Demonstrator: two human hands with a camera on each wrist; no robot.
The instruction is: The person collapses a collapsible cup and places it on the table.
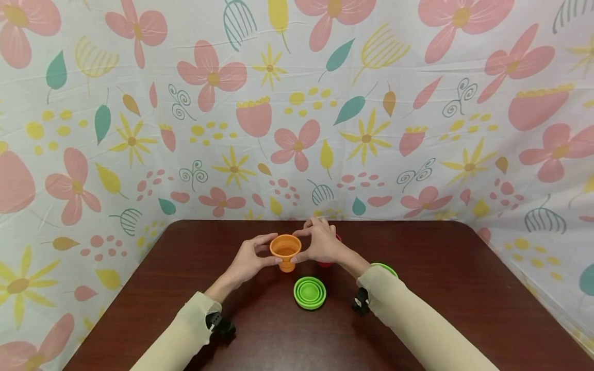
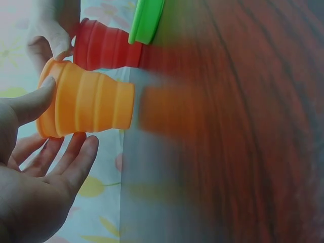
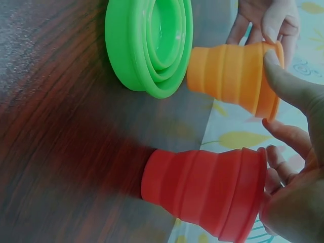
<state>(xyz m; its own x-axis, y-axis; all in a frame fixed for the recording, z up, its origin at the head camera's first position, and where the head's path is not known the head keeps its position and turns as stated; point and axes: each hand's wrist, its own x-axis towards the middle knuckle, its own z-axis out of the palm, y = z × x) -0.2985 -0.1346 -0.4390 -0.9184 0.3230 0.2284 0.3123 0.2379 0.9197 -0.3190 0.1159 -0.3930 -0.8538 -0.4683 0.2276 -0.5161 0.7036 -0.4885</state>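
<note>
An orange collapsible cup [image 1: 285,251], pulled out to full height, stands upright between both hands. My left hand [image 1: 249,262] holds its rim from the left, thumb on the near side and fingers round the far side. From the right, my right hand [image 1: 321,242] pinches the same rim between thumb and index finger. A red collapsible cup [image 3: 205,190], also extended, is right behind the right hand's other fingers and mostly hidden by that hand in the head view. Nearer the body lies a green collapsible cup [image 1: 309,292], folded flat into rings.
Another green item [image 1: 385,269] shows only its rim past the right sleeve. The dark wooden table [image 1: 445,288] ends at a flower-patterned cloth [image 1: 297,103] hanging behind it. Each wrist carries a small black camera.
</note>
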